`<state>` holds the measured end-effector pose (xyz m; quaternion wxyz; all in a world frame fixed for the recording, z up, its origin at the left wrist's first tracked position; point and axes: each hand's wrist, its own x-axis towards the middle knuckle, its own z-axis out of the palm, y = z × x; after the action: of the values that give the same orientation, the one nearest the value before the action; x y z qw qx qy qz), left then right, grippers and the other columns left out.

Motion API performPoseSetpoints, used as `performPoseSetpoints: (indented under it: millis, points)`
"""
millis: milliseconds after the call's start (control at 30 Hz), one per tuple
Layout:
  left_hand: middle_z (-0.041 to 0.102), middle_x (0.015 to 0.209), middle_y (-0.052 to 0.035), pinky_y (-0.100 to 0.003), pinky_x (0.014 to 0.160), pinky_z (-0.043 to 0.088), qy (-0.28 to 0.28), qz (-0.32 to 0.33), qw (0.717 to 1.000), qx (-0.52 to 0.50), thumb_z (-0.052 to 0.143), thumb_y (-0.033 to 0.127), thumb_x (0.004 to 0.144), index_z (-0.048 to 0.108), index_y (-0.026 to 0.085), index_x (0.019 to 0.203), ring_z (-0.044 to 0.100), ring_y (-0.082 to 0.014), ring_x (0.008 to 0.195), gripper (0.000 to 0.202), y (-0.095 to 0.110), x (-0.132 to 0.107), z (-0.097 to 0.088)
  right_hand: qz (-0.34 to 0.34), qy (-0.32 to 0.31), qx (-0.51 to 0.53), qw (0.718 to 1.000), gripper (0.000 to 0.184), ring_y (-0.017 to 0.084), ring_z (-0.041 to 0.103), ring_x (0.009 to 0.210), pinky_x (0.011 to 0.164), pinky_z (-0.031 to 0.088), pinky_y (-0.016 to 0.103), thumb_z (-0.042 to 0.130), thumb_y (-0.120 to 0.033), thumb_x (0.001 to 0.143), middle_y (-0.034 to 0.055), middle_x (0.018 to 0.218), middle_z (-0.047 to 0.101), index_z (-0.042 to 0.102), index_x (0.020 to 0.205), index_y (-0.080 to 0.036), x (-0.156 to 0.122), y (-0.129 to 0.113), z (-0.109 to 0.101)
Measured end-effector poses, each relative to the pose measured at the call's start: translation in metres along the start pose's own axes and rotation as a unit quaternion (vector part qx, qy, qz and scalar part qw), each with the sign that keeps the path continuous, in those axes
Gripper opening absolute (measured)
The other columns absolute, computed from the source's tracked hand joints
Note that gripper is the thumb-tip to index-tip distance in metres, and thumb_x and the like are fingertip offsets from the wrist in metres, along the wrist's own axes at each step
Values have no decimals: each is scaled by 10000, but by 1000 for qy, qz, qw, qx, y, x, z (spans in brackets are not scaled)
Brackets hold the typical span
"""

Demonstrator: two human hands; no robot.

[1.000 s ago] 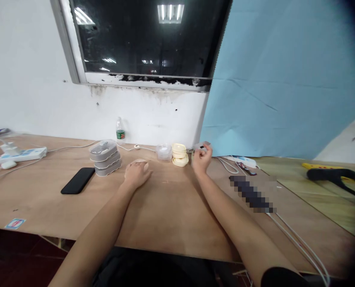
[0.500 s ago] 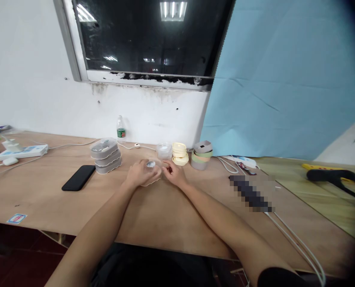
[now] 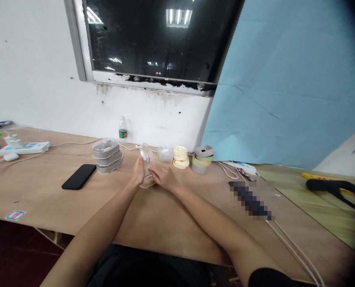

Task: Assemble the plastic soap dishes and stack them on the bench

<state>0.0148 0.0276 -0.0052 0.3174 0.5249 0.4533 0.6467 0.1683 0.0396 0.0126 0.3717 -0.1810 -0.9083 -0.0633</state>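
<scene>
My left hand [image 3: 139, 173] is closed on the left side of a see-through plastic lid [image 3: 146, 153], which stands tilted up from a pale wavy-edged tray [image 3: 147, 185] on the table. From the right, my right hand [image 3: 164, 177] reaches over the tray with its fingers drawn together at the lid's lower part. Whatever those fingers grip is too small to make out. Left of my hands is a stack of grey wavy-edged boxes [image 3: 108, 163] with a clear lid on top. Behind my right hand stand a clear round tub [image 3: 165, 154] and a stack of cream-yellow pieces [image 3: 180, 157].
Grey, green and peach rings [image 3: 202, 161] are stacked to the right. A black phone [image 3: 79, 176] lies at the left, near a white power strip [image 3: 26, 148]. A bottle [image 3: 123, 129] stands by the wall. White cables [image 3: 297, 251] cross the right side.
The clear lid has come up from lying low over the tray to a tilted, raised position. My left hand has turned upright beside it, and my right hand has moved left over the tray.
</scene>
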Motion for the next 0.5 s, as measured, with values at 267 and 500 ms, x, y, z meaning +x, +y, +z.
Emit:
performPoseSetpoints:
  millis: [267, 500]
  points:
    - [594, 1219, -139, -508, 994, 311, -117, 31, 856, 502, 423, 705, 789, 579, 209, 1166, 515, -339, 1145, 643, 6, -22, -1, 217, 19, -123, 968, 258, 183, 546, 931, 786, 419, 280, 346, -270, 973, 68, 1016, 580, 593, 1022, -212, 39, 56, -2]
    - [549, 1232, -145, -448, 895, 415, -180, 28, 821, 541, 596, 694, 642, 486, 236, 1272, 542, -357, 1094, 787, 3, -24, -2, 305, -145, -242, 909, 268, 201, 572, 878, 721, 415, 301, 363, -226, 949, 93, 1027, 571, 626, 996, -201, 55, 102, -1]
